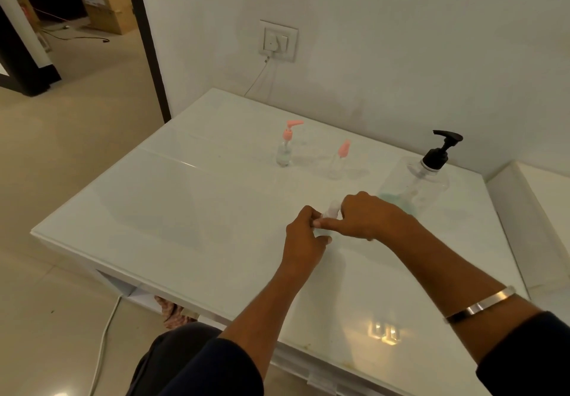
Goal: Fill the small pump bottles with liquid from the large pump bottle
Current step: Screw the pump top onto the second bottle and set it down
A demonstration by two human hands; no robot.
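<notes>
Both hands, left and right, grip small clear bottle, upright, near large pump bottle whose black spout points left.

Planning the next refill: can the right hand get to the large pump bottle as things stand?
Probably yes: the large pump bottle stands just behind the right hand with nothing between, but that hand is gripping a small bottle with the left hand.
</notes>
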